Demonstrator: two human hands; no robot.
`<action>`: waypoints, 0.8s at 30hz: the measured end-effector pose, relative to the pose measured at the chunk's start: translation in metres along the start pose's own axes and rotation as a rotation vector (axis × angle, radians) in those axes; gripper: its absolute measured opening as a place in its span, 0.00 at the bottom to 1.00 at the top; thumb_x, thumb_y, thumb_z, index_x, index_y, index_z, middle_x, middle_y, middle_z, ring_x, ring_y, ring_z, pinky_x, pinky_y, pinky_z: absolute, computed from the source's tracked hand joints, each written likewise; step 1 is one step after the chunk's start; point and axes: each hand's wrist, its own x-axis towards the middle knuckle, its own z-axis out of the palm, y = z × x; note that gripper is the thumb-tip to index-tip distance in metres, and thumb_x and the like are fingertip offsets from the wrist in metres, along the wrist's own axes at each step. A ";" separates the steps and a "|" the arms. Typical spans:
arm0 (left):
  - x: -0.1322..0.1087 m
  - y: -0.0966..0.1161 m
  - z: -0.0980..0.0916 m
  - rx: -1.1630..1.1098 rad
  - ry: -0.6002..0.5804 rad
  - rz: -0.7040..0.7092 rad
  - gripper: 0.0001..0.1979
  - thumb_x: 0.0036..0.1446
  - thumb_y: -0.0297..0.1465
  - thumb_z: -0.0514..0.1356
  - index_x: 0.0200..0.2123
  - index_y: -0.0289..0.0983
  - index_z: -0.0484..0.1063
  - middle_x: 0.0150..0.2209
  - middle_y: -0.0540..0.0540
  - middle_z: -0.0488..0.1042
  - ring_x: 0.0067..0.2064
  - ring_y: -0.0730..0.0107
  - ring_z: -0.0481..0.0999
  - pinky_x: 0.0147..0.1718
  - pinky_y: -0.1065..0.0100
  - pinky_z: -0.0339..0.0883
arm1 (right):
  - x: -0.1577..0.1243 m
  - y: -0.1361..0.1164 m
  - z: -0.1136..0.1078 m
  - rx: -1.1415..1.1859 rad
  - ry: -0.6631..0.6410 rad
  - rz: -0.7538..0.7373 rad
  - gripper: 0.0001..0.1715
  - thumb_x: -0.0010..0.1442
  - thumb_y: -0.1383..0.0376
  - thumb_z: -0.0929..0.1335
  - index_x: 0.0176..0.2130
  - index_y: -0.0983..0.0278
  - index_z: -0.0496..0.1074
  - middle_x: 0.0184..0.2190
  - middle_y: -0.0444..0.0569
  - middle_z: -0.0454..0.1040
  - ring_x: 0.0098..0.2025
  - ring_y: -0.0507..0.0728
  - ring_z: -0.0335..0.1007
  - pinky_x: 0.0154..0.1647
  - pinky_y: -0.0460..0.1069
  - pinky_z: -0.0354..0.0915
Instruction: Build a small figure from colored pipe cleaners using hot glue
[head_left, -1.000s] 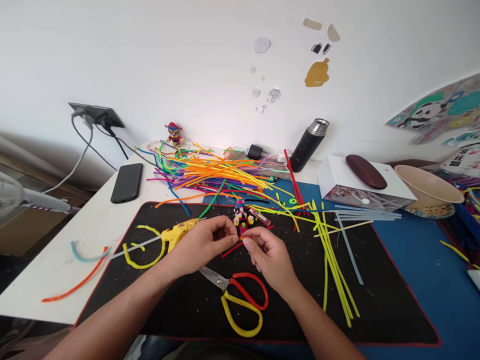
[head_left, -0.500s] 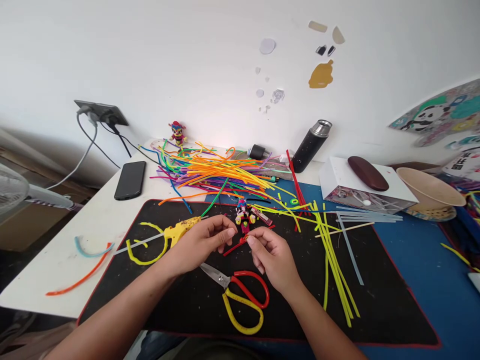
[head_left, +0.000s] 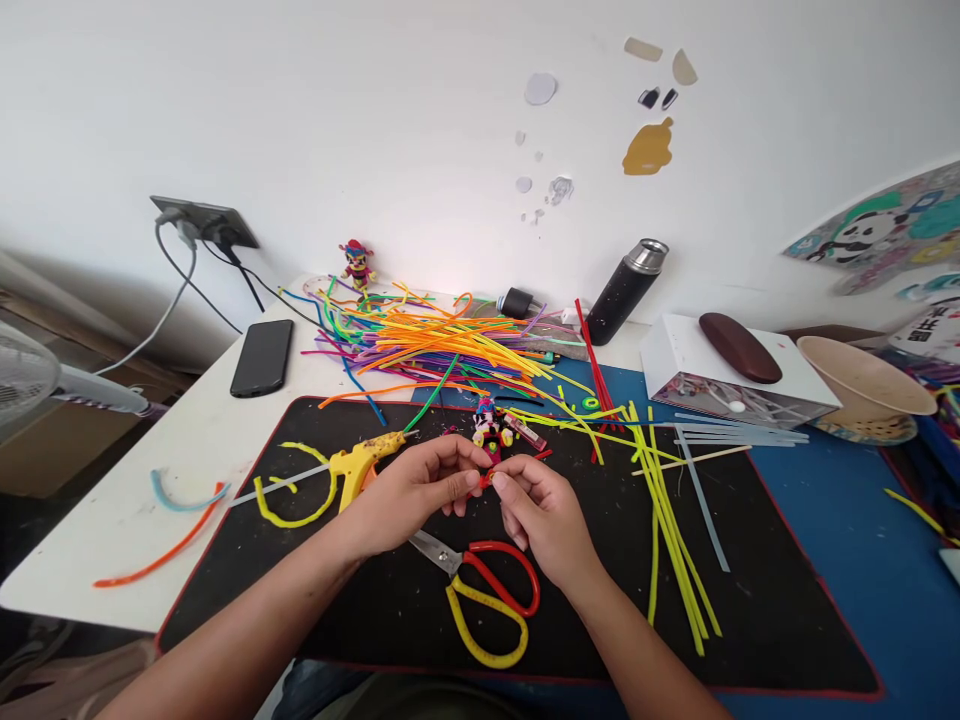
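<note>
Between my fingertips is a small curled piece of red pipe cleaner (head_left: 486, 480). My right hand (head_left: 544, 515) pinches its coiled end, and my left hand (head_left: 431, 490) closes its thumb and fingers on the other side. Just behind the fingers stands a small pipe-cleaner figure (head_left: 489, 430) in blue, yellow and magenta, its lower part partly covered. Scissors (head_left: 480, 595) with one red and one yellow handle lie below my hands. A yellow glue gun (head_left: 364, 465) with a glue stick in its back rests beyond my left hand, partly covered by it.
Colourful pipe cleaners (head_left: 435, 340) are heaped at the back. Yellow-green ones (head_left: 667, 530) and clear glue sticks (head_left: 701, 500) lie right on the black mat (head_left: 780, 590). A black phone (head_left: 261, 358), a flask (head_left: 628, 290) and a white box (head_left: 675, 360) stand around. A similar figure (head_left: 357, 265) is at the wall.
My left hand has moved right, closing its fingers onto the red pipe-cleaner piece beside my right fingertips. My right hand keeps its pinch. The view has shifted slightly.
</note>
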 end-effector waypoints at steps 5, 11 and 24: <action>0.000 0.000 0.001 -0.013 0.004 0.011 0.20 0.63 0.45 0.68 0.49 0.35 0.75 0.36 0.49 0.73 0.32 0.74 0.70 0.35 0.68 0.66 | -0.001 0.000 0.001 -0.012 -0.007 0.005 0.24 0.64 0.46 0.72 0.37 0.64 0.73 0.14 0.34 0.62 0.14 0.46 0.52 0.16 0.43 0.50; 0.000 0.000 0.001 -0.017 -0.001 0.022 0.19 0.64 0.44 0.68 0.49 0.35 0.76 0.37 0.49 0.74 0.32 0.74 0.70 0.35 0.68 0.67 | -0.001 -0.001 0.002 -0.019 -0.009 0.014 0.24 0.64 0.45 0.72 0.37 0.64 0.73 0.14 0.34 0.62 0.14 0.46 0.53 0.16 0.43 0.50; 0.001 0.004 0.008 0.025 0.022 0.069 0.15 0.63 0.42 0.68 0.45 0.37 0.76 0.37 0.49 0.76 0.34 0.72 0.70 0.34 0.69 0.65 | -0.001 0.000 0.004 0.013 -0.028 0.037 0.25 0.63 0.44 0.73 0.36 0.63 0.72 0.14 0.34 0.62 0.14 0.46 0.51 0.16 0.43 0.50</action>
